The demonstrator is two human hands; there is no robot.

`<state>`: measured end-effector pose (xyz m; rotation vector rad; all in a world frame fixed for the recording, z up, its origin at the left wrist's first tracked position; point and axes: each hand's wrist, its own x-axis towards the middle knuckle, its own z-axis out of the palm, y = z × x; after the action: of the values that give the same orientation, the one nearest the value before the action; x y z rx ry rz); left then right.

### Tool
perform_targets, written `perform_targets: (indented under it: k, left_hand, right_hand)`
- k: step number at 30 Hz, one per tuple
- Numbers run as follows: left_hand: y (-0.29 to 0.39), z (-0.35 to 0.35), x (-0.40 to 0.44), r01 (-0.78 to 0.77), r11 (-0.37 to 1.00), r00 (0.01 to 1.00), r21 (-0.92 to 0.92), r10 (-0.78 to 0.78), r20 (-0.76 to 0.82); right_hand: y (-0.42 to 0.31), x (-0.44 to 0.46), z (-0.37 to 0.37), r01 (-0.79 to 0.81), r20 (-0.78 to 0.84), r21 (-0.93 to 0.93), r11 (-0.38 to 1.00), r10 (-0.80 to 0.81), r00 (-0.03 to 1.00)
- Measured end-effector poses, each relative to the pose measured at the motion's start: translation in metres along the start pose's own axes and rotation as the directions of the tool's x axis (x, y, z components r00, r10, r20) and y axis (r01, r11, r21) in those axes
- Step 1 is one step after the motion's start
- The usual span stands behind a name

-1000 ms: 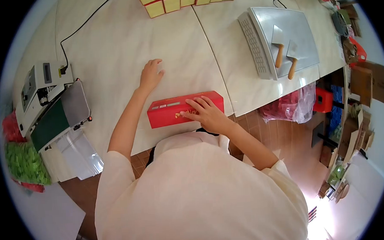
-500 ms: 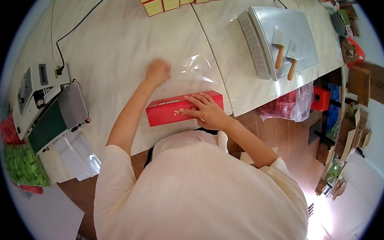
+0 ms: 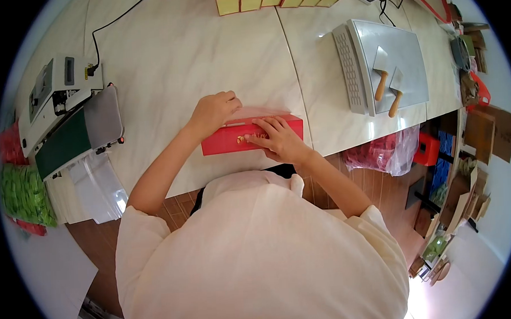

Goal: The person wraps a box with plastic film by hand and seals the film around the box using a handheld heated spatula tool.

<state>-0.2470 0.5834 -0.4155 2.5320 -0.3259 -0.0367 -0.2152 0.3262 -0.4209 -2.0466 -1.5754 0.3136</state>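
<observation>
A long red box with gold lettering on its front face lies near the front edge of the table. My right hand is laid over its right half, fingers on top and thumb against the lettered face. Behind the box, a sheet of clear plastic film rises along its back edge and shows a red reflection. My left hand is above the box's back left corner, its fingers closed at the left end of the film. Its fingertips are partly hidden.
On the left stands a machine with a green belt, with plastic sheets below it. A grey metal unit carrying two wooden-handled scrapers sits right. Yellow boxes with red edges line the back.
My left hand has come toward the box's back edge and closed at the film. The film has gone from flat on the table to raised behind the box. My right hand stays on the box.
</observation>
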Motion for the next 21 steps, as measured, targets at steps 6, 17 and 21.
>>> perform_targets:
  k: [6,17,21]
  left_hand:
    - [0.01,-0.008,-0.018,-0.077,0.992,0.986,0.105,0.091,-0.139]
    - [0.022,0.042,-0.046,0.085,0.974,0.943,0.208,-0.011,-0.332]
    - [0.023,0.057,-0.05,0.147,0.974,0.907,0.174,-0.063,-0.417]
  right_hand:
    - [0.004,0.026,-0.007,0.03,-0.009,-0.016,0.999,-0.03,1.0]
    - [-0.002,0.029,0.0,-0.092,-0.095,-0.01,0.996,0.09,0.991]
    - [0.002,0.038,-0.011,-0.003,-0.137,0.011,1.0,0.005,0.99]
